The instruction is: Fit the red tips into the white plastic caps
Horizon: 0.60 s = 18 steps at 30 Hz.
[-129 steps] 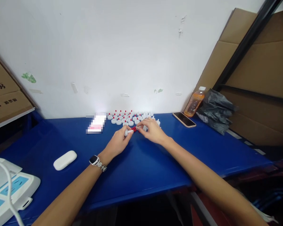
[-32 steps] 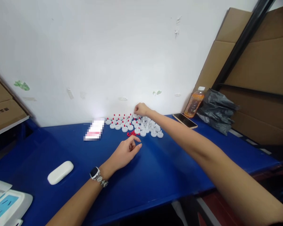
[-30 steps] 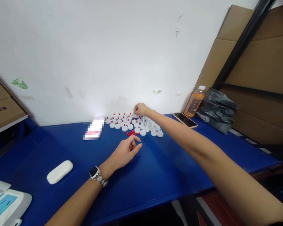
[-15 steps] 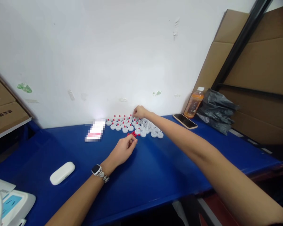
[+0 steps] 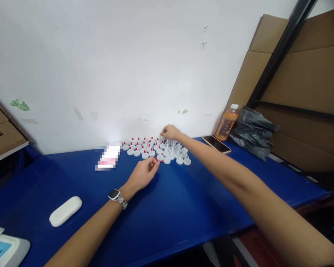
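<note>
Many white round nozzle lids stand in a cluster against the wall, their spouts upward. Those on the left carry small red tip caps; the spouts on the right are bare white. My left hand, wearing a watch, is pinched at the front of the cluster, beside the loose red tip caps that lie partly behind the lids. What lies between its fingertips is too small to make out. At the back row my right hand pinches above a lid; its fingers hide whatever they grip.
A phone, a bottle of orange drink and a black plastic bag are to the right. At left lie a blurred card, a white oblong case and a white device. The wall rises behind.
The view has shifted slightly. My right hand has moved a little rightward along the back row of lids. My left hand stays pinched by the loose red tip caps.
</note>
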{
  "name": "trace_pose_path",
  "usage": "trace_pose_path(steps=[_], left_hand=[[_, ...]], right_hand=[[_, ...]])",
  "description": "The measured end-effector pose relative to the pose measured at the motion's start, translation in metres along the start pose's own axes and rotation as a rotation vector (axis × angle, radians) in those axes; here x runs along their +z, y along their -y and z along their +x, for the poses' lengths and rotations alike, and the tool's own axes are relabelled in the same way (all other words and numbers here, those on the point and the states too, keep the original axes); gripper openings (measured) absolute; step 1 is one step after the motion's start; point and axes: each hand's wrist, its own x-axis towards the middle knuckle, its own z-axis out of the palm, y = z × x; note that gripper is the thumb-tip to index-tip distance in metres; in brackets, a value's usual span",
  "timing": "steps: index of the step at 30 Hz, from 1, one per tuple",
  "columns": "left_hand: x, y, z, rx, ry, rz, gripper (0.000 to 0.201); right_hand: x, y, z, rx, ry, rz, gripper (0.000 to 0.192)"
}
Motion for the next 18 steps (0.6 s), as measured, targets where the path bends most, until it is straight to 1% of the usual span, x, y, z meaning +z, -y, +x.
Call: trace_pose_path(steps=[3, 6, 8, 11, 13, 15, 18], left_hand=[[0.0, 0.0, -0.003, 0.006, 0.022, 0.021, 0.034], [0.001, -0.001, -0.005, 0.006, 0.021, 0.017, 0.036], [0.001, -0.001, -0.006, 0.006, 0.017, 0.005, 0.036], [-0.001, -0.002, -0.008, 0.0, -0.015, -0.043, 0.03], [-0.004, -0.002, -0.009, -0.013, -0.069, -0.084, 0.027], [-0.009, -0.003, -0.01, -0.026, -0.136, -0.098, 0.029], [-0.015, -0.004, -0.012, -0.028, -0.219, -0.03, 0.04]], right_hand=[[0.008, 0.001, -0.003, 0.041, 0.009, 0.001, 0.017], [0.014, 0.006, -0.005, 0.067, -0.011, 0.01, 0.016], [0.012, 0.008, -0.006, 0.073, -0.037, 0.024, 0.016], [-0.002, 0.008, -0.012, 0.056, -0.081, 0.073, 0.018], [-0.014, 0.009, -0.023, 0.011, -0.119, 0.209, 0.018], [-0.024, 0.012, -0.042, -0.048, -0.144, 0.444, 0.019], [-0.028, 0.022, -0.084, -0.083, -0.104, 0.814, 0.023]])
